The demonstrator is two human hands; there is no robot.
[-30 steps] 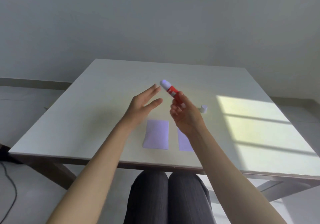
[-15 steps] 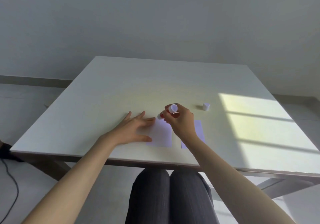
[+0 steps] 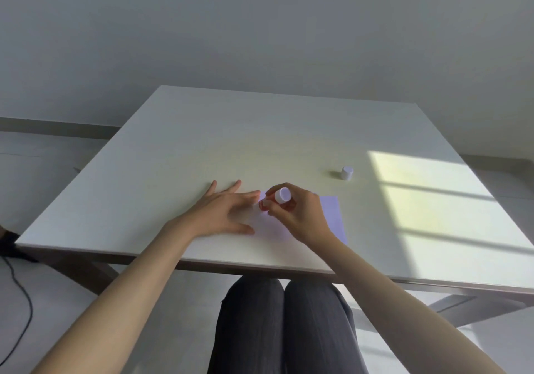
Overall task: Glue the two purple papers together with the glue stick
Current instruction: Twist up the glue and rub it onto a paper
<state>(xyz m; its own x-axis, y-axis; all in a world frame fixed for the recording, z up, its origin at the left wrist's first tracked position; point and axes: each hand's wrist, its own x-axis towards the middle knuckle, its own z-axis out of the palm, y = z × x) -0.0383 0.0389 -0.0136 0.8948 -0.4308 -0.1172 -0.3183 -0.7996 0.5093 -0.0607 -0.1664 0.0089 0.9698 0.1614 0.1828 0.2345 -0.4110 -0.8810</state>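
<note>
Two purple papers lie side by side near the table's front edge. My left hand point(image 3: 224, 211) lies flat, fingers spread, on the left purple paper point(image 3: 267, 229), which shows only between my hands. My right hand point(image 3: 297, 214) grips the red glue stick point(image 3: 278, 200), its white bottom end up and its tip down on the left paper. Behind my right hand, the right purple paper point(image 3: 332, 214) shows along its right side. The glue stick's white cap point(image 3: 346, 173) stands on the table farther back to the right.
The white table point(image 3: 202, 148) has a sunlit patch point(image 3: 433, 206) on its right side. My knees in dark trousers point(image 3: 284, 324) sit under the front edge. A black cable point(image 3: 20, 301) lies on the floor at the left.
Both hands came down from above the table. My left hand pressed flat onto the left paper, and my right hand turned the glue stick tip-down onto it.
</note>
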